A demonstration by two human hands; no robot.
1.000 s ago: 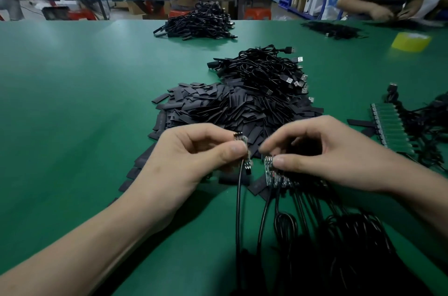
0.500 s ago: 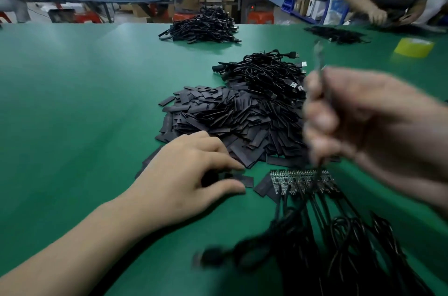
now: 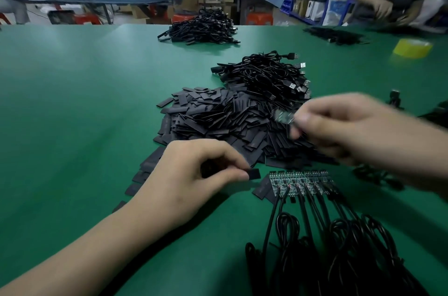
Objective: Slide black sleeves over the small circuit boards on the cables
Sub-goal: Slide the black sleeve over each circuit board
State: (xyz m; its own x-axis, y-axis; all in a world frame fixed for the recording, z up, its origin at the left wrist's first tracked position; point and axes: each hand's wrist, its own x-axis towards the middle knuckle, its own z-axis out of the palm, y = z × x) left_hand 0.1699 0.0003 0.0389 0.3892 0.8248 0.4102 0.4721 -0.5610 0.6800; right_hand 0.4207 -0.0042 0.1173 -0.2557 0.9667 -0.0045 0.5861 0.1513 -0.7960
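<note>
The left hand point(image 3: 194, 174) pinched a black sleeve point(image 3: 253, 173) low over the bench point(image 3: 72, 101). The blurred right hand point(image 3: 351, 131) pinched a circuit board point(image 3: 282, 116) above the sleeve pile point(image 3: 218, 121). The sleeve's mouth likely needed squeezing open, with the board fed in end-first.

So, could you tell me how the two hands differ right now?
The left hand pinches a flat black sleeve low over the green table; the right hand holds a small circuit board higher up. The left hand looks sharp, the right hand blurred. Both pinch one part.
</note>
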